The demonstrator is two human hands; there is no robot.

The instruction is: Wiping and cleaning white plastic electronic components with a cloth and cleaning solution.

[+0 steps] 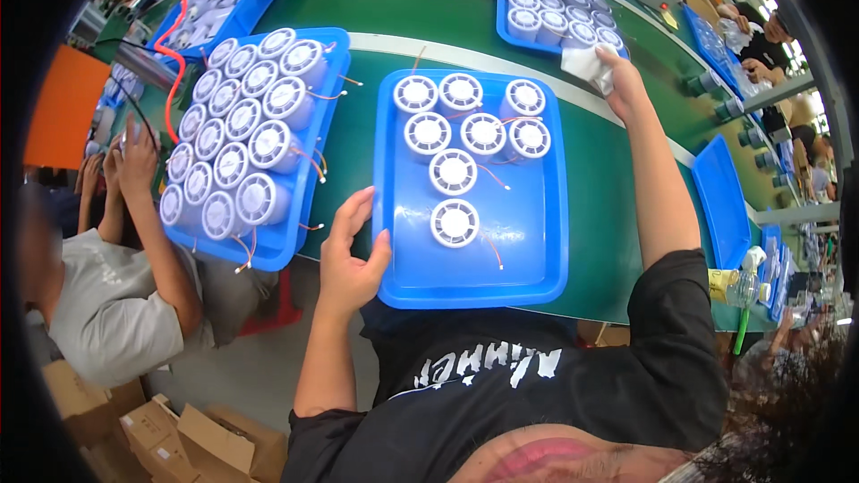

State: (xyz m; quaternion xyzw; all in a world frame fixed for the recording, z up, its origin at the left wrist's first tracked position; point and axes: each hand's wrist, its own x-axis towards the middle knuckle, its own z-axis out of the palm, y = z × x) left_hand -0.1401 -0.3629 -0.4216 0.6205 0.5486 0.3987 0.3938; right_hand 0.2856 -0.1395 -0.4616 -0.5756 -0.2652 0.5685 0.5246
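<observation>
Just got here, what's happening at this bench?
One person's right hand holds a crumpled white item out by the far tray. Their left hand is at the left edge of the blue middle tray, which holds eight round white fan-like units, some with visible wire leads. A fuller tray of similar units sits to the left.

Center tray (519,255) on table (604,214), eight fan units (453,171) in it, mostly far end. Loaded left tray (338,58) beside it; far tray (503,13) behind, to the right.
</observation>
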